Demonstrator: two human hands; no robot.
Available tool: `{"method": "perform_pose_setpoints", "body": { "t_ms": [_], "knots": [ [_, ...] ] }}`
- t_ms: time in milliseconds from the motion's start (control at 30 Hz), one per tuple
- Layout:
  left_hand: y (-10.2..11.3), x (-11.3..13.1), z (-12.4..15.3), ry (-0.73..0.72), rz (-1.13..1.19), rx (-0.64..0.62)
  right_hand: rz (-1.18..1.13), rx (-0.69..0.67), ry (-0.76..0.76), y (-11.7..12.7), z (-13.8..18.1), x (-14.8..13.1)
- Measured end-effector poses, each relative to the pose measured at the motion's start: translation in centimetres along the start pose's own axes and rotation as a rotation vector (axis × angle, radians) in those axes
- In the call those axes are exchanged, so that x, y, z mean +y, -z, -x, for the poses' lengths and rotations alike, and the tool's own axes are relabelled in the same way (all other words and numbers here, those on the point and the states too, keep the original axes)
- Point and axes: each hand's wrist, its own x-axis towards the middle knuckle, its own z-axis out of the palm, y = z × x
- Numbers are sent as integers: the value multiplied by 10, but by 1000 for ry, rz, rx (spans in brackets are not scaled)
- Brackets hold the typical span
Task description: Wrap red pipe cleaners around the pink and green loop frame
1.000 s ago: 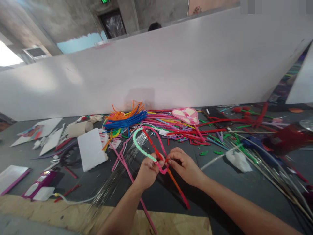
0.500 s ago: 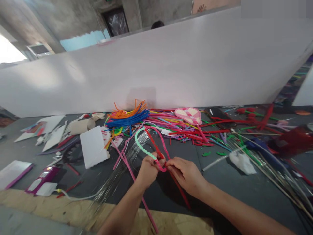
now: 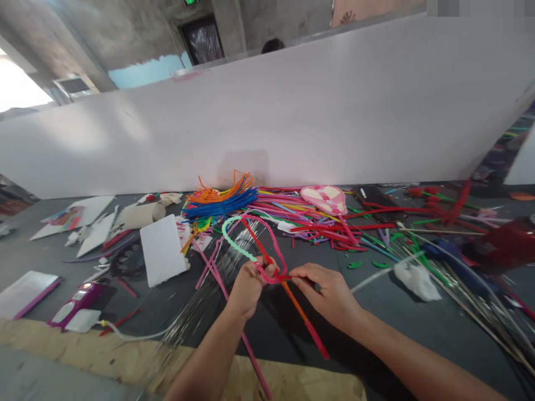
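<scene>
A heart-like loop of twisted pipe cleaners hangs above the dark table, with a mint-green side (image 3: 234, 242) and a pink side (image 3: 279, 245). My left hand (image 3: 246, 287) is closed on the loop's lower end, pinching where the strands meet. A red pipe cleaner (image 3: 254, 234) runs down the loop's middle; below the hands a red and orange stem (image 3: 303, 314) slants down to the right. My right hand (image 3: 324, 287) pinches a short red pipe cleaner end (image 3: 285, 277), drawn sideways from the joint. The exact wrap under my left fingers is hidden.
Bundles of blue pipe cleaners (image 3: 221, 206) and a pink-and-cream heart (image 3: 324, 199) lie before the white partition (image 3: 292, 122). Thin wires (image 3: 194, 306) spread at left, near a white card (image 3: 163, 250) and a purple device (image 3: 77, 305). White fluff (image 3: 416, 281) lies right.
My right hand has moved slightly right, drawing the red end out from the joint. The loop has shifted a little left, and an orange stretch of the stem now shows.
</scene>
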Motion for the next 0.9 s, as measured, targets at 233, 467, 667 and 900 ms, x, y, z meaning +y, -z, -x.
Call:
{"method": "perform_pose_setpoints", "body": {
  "t_ms": [233,467,667,900],
  "knots": [
    [-9,-1,3,65,-32,-3,107,-46,205,2,-2,-3],
    [-14,-4,4,49,-67,-103,586,-106,605,10,-2,-10],
    [-12,-8,4,61,-37,-105,526,-174,536,12,-2,-12],
    [-2,-3,5,41,253,-76,-454,138,-235,9,-10,8]
  ]
}}
